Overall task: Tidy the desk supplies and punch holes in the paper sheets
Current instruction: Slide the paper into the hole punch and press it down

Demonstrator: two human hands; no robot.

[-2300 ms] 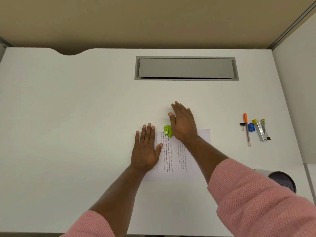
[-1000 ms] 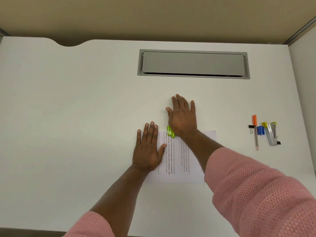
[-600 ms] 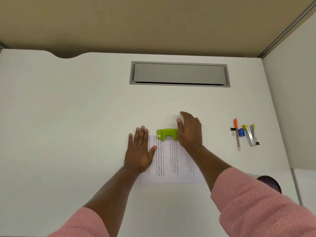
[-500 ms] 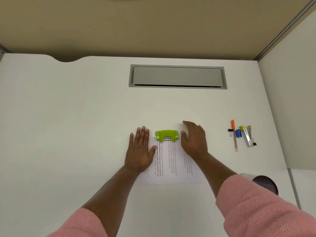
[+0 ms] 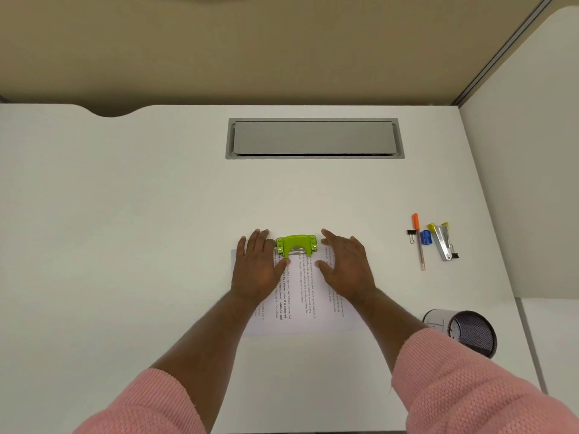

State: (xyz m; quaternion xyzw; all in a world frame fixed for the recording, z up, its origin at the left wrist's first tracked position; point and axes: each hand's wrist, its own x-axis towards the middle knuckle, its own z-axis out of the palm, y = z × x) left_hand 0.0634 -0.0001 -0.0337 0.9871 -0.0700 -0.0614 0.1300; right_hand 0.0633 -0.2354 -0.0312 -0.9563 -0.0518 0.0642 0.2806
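A printed paper sheet (image 5: 305, 303) lies flat on the white desk (image 5: 125, 245), its far edge slid into a lime-green hole punch (image 5: 296, 244). My left hand (image 5: 257, 267) rests flat on the sheet's left part, fingers spread, just left of the punch. My right hand (image 5: 346, 266) lies flat on the sheet's right part, just right of the punch and off it. Neither hand holds anything.
At the right lie an orange-capped pen (image 5: 419, 242), a black binder clip (image 5: 411, 235), a blue sharpener (image 5: 425, 237) and a metal stapler (image 5: 442, 242). A black mesh pen cup (image 5: 470, 335) stands near right. A grey cable hatch (image 5: 314, 138) sits at the back.
My right hand lifted off the green hole punch and moved right onto the paper, uncovering the punch. My left hand stayed flat on the sheet.
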